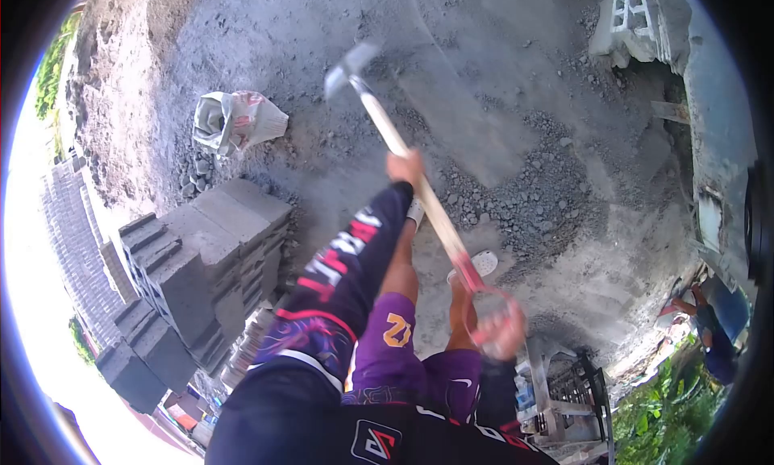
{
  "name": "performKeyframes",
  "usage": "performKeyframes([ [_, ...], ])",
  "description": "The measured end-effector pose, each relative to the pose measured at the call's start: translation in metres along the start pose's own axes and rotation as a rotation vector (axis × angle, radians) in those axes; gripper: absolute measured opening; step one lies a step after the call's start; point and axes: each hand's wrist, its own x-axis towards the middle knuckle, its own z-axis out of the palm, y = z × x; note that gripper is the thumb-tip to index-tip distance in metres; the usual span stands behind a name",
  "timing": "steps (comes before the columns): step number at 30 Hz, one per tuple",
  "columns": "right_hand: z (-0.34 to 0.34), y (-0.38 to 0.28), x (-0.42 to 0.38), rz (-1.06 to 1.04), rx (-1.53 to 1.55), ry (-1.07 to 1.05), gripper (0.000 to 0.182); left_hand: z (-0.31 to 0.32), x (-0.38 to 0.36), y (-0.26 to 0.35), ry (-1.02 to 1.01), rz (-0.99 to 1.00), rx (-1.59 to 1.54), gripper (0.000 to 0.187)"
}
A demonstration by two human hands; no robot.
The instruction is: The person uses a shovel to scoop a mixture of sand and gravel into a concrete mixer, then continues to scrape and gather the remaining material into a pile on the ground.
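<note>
A shovel [387, 127] with a pale wooden shaft and a red D-shaped handle slants across the middle of the view. Its metal blade is blurred and points away from me over the grey ground. My left hand [405, 168] is wrapped round the shaft, roughly a third of the way down from the blade. At the other end, my right hand [501, 331] grips the red handle, slightly smeared by motion. Below the shaft, a loose spread of gravel [532, 183] lies on the ground to the right of my feet.
A crumpled sack [251, 120] lies ahead on the left. Stacked concrete blocks [234, 211] rise nearer on that side. A broken hollow block [633, 14] sits at the upper right beside a wall [721, 102]. Another person [713, 336] is at the far right, near green plants [669, 417].
</note>
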Motion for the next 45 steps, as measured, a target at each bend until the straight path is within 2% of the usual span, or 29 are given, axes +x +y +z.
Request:
performKeyframes([
  [1, 0.023, 0.016, 0.035, 0.020, -0.012, 0.014, 0.022, -0.006, 0.075, -0.012, 0.067, -0.012, 0.200, 0.038],
  [2, 0.053, 0.029, 0.063, -0.002, -0.062, 0.072, 0.023, -0.013, 0.114, 0.008, 0.168, -0.101, 0.320, 0.045],
  [3, 0.100, 0.028, 0.077, 0.031, -0.097, 0.206, 0.026, -0.021, 0.130, 0.028, 0.155, -0.144, 0.343, 0.046],
  [5, 0.130, 0.035, 0.098, -0.004, -0.125, 0.143, 0.028, -0.025, 0.119, 0.067, 0.187, -0.182, 0.360, 0.048],
  [7, 0.113, 0.020, 0.087, 0.019, -0.102, 0.179, 0.029, -0.009, 0.118, 0.045, 0.200, -0.089, 0.447, 0.028],
  [8, 0.098, 0.011, 0.078, 0.050, -0.053, 0.212, 0.030, 0.003, 0.095, 0.044, 0.131, -0.305, 0.373, 0.044],
  [10, 0.015, -0.008, 0.064, 0.091, -0.056, 0.188, 0.031, 0.039, 0.030, 0.006, 0.120, -0.253, 0.453, 0.047],
  [11, -0.030, -0.026, 0.051, 0.138, -0.033, 0.166, 0.032, 0.058, -0.033, 0.008, 0.212, -0.261, 0.497, 0.050],
  [14, -0.139, -0.096, -0.009, 0.106, -0.133, 0.272, 0.031, 0.127, -0.173, -0.052, 0.215, -0.342, 0.477, 0.046],
  [18, -0.309, -0.186, -0.113, 0.057, -0.228, 0.436, 0.033, 0.198, -0.376, -0.118, 0.073, -0.421, 0.383, 0.047],
  [21, -0.381, -0.231, -0.191, 0.015, -0.306, 0.544, 0.037, 0.247, -0.493, -0.178, -0.030, -0.436, 0.338, 0.054],
  [22, -0.403, -0.241, -0.214, -0.005, -0.362, 0.584, 0.040, 0.255, -0.529, -0.182, -0.061, -0.442, 0.330, 0.056],
  [24, -0.449, -0.255, -0.263, 0.004, -0.283, 0.555, 0.041, 0.261, -0.591, -0.192, -0.142, -0.474, 0.322, 0.057],
  [28, -0.488, -0.263, -0.328, -0.018, -0.341, 0.544, 0.039, 0.268, -0.658, -0.226, -0.214, -0.585, 0.265, 0.052],
  [32, -0.461, -0.246, -0.325, -0.018, -0.375, 0.460, 0.038, 0.229, -0.646, -0.205, -0.150, -0.607, 0.163, 0.047],
  [35, -0.414, -0.208, -0.286, -0.006, -0.341, 0.328, 0.038, 0.187, -0.583, -0.197, -0.050, -0.520, 0.055, 0.044],
  [38, -0.337, -0.146, -0.218, 0.044, -0.263, 0.148, 0.037, 0.103, -0.470, -0.158, 0.093, -0.374, -0.044, 0.043],
  [40, -0.269, -0.094, -0.163, 0.075, -0.228, 0.039, 0.036, 0.057, -0.376, -0.160, 0.209, -0.279, -0.058, 0.042],
  [41, -0.225, -0.069, -0.141, 0.085, -0.201, -0.010, 0.036, 0.022, -0.328, -0.141, 0.269, -0.195, -0.038, 0.043],
  [42, -0.200, -0.042, -0.116, 0.097, -0.236, 0.002, 0.033, 0.000, -0.268, -0.165, 0.223, -0.173, -0.094, 0.042],
  [44, -0.121, 0.009, -0.077, 0.095, -0.326, 0.019, 0.028, -0.082, -0.198, -0.098, 0.183, -0.199, -0.233, 0.032],
  [45, -0.064, 0.032, -0.067, 0.078, -0.378, 0.017, 0.027, -0.115, -0.167, -0.069, 0.237, -0.192, -0.172, 0.029],
])
